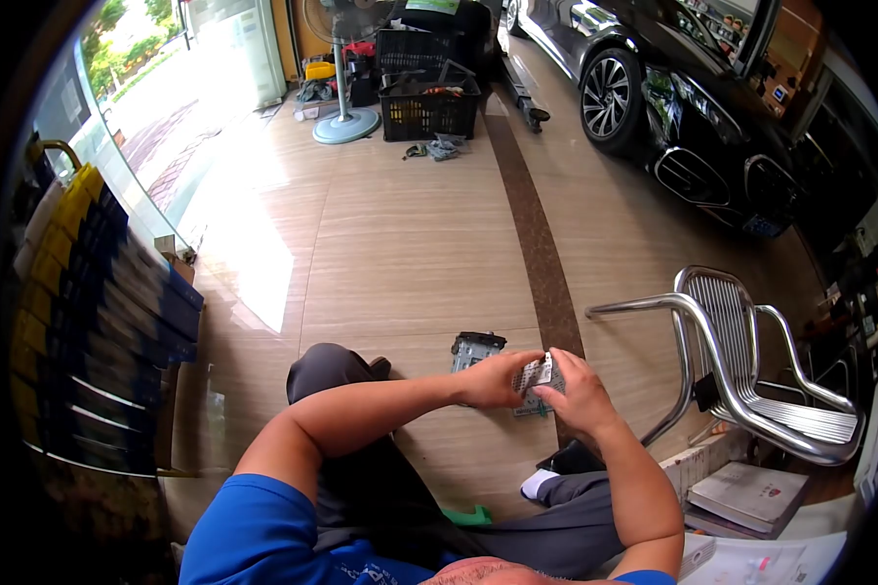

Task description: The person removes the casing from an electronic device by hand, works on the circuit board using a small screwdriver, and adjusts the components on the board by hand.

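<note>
My left hand and my right hand are both closed around a small silver perforated metal part, one from each side. The part is held up above the floor between my knees. Below and behind my hands lies a grey metal unit with a black edge on the tiles. My left hand covers some of it. A flat pale piece with a bit of green shows just under my fingers; its kind is unclear.
A metal-tube chair stands at the right, with books near it. Shelved blue and yellow items line the left. Farther off are a black crate, a fan and a dark car. A green object lies by my legs.
</note>
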`<action>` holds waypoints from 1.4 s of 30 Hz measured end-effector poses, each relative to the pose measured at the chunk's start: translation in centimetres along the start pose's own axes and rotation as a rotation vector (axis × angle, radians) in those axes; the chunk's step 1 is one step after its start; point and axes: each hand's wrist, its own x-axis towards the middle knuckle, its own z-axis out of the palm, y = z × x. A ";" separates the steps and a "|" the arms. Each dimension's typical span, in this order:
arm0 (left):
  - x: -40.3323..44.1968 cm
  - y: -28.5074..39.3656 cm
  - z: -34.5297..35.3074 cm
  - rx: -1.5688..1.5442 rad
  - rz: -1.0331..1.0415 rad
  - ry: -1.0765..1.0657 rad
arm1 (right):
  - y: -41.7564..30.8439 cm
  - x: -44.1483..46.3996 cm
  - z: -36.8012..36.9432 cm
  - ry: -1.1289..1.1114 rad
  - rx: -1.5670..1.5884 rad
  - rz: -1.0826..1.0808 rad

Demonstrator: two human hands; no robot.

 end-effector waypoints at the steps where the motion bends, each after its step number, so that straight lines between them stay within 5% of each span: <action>1: 0.0 0.1 -0.1 -0.010 -0.007 -0.019 | 0.1 0.0 0.0 0.000 0.000 0.000; 23: -0.1 -0.2 0.4 0.075 0.108 -0.042 | -0.6 0.1 -0.6 -0.079 -0.035 0.097; 34: 0.5 -1.4 0.5 -0.147 -0.192 0.071 | -0.6 0.1 0.1 0.149 -0.062 0.093; 42: 0.4 -1.4 0.7 -0.112 -0.179 0.133 | -0.8 0.1 0.6 0.169 -0.006 0.041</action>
